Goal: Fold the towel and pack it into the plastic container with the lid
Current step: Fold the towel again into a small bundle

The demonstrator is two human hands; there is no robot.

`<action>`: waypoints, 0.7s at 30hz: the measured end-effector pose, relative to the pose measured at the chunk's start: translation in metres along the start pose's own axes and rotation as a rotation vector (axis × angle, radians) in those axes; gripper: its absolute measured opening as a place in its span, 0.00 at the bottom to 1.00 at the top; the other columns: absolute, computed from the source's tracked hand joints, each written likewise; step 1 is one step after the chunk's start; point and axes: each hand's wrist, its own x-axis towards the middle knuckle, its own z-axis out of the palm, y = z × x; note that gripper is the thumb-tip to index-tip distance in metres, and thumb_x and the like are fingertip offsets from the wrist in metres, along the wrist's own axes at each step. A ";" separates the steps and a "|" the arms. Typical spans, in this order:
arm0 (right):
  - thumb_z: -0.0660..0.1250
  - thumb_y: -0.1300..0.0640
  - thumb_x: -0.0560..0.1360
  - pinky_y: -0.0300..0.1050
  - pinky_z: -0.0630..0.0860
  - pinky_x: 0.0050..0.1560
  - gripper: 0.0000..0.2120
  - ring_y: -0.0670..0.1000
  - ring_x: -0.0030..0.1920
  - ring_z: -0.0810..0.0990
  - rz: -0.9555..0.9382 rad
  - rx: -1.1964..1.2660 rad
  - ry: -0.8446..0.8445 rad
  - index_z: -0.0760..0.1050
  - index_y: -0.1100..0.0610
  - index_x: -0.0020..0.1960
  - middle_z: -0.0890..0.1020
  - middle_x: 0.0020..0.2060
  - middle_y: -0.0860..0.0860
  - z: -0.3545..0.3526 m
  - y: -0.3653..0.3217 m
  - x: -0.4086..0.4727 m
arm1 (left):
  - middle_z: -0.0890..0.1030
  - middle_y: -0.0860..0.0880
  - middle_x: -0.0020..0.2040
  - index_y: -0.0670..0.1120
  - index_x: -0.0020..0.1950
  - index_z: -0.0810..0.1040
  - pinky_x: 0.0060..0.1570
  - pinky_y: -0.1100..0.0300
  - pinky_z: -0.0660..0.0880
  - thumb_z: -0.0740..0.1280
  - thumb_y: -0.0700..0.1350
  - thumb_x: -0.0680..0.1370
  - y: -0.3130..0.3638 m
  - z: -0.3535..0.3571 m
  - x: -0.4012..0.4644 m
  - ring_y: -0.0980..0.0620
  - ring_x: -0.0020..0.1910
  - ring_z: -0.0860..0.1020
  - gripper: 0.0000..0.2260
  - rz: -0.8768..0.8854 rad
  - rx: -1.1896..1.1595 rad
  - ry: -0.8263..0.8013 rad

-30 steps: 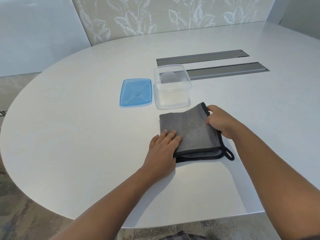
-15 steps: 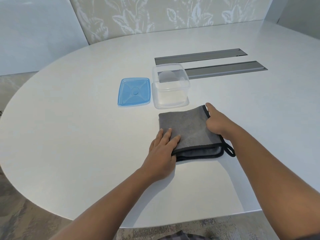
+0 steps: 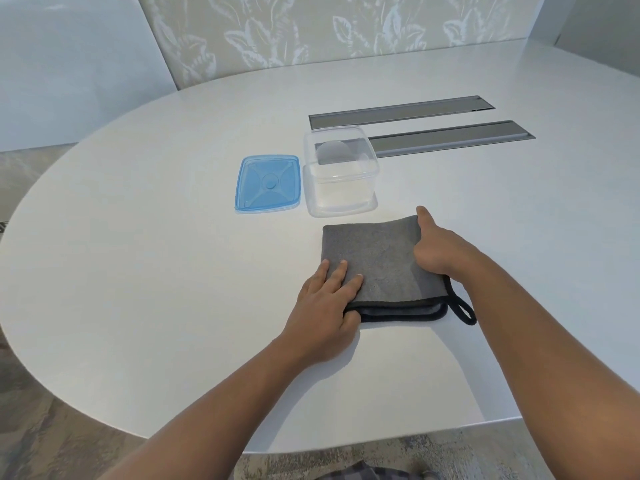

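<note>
Fingers (image 3: 341,271) of left hand (image 3: 323,308) straight and laid flat on near-left corner of towel (image 3: 377,263), thumb tucked at the black-edged near hem; not curled round anything that shows. Right hand (image 3: 434,249) set against towel's right edge, thumb pointing away along that edge, remaining fingers bent under the palm and hidden, so cannot tell whether gripping the cloth or only pressing it.

One towel: grey, black trim, folded to a rough square of several layers, lying flat on table (image 3: 145,271) just in front of container. One black hanging loop (image 3: 462,311) poking out at near-right corner, resting on the tabletop.

One container (image 3: 341,174): clear plastic, square, upright, open at the top, nothing visibly inside, standing just beyond towel's far edge and not touching it. One lid (image 3: 267,183): translucent blue, square, lying flat directly left of container, edges nearly meeting; cannot tell whether touching.

Two long grey recessed strips (image 3: 450,138) set in the tabletop beyond and to the right of container, running parallel, the farther one partly seen through container's clear wall.

One white, rounded table. Two bare forearms reaching in from the near edge. Leaf-patterned wall panel (image 3: 329,29) behind the table.
</note>
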 end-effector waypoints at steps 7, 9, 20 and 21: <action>0.52 0.66 0.79 0.51 0.73 0.54 0.41 0.59 0.57 0.75 0.005 0.008 -0.062 0.35 0.43 0.82 0.70 0.72 0.60 -0.002 0.004 0.000 | 0.50 0.52 0.85 0.62 0.82 0.52 0.79 0.48 0.47 0.49 0.67 0.82 -0.002 0.005 0.000 0.47 0.83 0.42 0.29 0.006 0.126 -0.004; 0.53 0.65 0.79 0.56 0.77 0.56 0.42 0.59 0.56 0.76 0.005 0.007 -0.090 0.34 0.40 0.81 0.70 0.73 0.59 -0.009 0.005 0.001 | 0.50 0.51 0.85 0.63 0.82 0.51 0.79 0.48 0.47 0.48 0.67 0.82 -0.001 0.005 0.001 0.45 0.83 0.42 0.29 0.008 0.169 -0.006; 0.55 0.68 0.79 0.55 0.78 0.53 0.45 0.64 0.60 0.76 -0.042 -0.411 -0.109 0.30 0.41 0.80 0.59 0.79 0.62 -0.009 0.005 -0.002 | 0.52 0.49 0.84 0.65 0.82 0.52 0.78 0.45 0.49 0.51 0.61 0.78 0.007 0.005 0.001 0.40 0.82 0.45 0.31 0.023 0.255 0.000; 0.54 0.68 0.78 0.54 0.79 0.50 0.46 0.63 0.58 0.78 -0.041 -0.405 -0.119 0.30 0.41 0.80 0.61 0.78 0.62 -0.011 0.005 -0.004 | 0.52 0.49 0.84 0.64 0.82 0.53 0.78 0.44 0.49 0.52 0.61 0.77 0.008 0.006 0.001 0.39 0.82 0.46 0.31 0.021 0.250 -0.001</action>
